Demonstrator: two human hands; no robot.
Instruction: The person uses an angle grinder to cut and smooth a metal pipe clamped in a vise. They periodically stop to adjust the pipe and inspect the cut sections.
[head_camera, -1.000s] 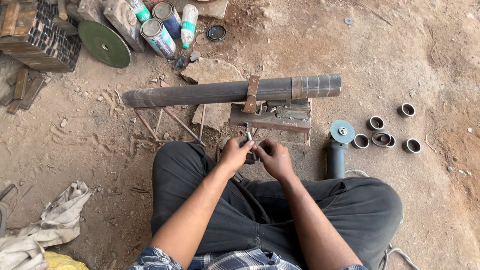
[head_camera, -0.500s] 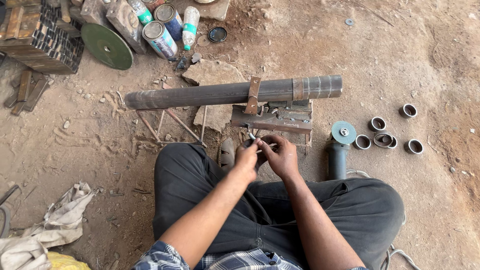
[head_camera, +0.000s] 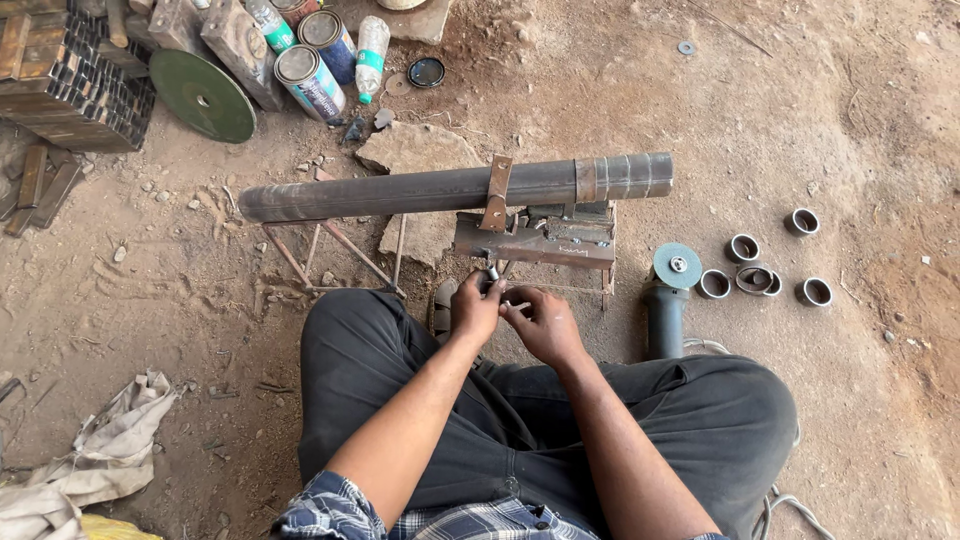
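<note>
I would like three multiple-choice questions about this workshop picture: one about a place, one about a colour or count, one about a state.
1. Where does the angle grinder lie?
A. on the ground beside the person's right leg
B. on top of the long pipe
C. on the cloth

2. What colour is the large disc at upper left?
A. red
B. green
C. white

3. How is the long pipe placed?
A. upright
B. lying horizontal on a metal stand
C. buried in the ground

Answers:
1 A: the grinder rests on the dirt by the right knee, near the short pipe rings.
2 B: the disc is plainly green.
3 B: the pipe lies across the stand, above the left hand and right hand, which meet on a small metal part.
</note>
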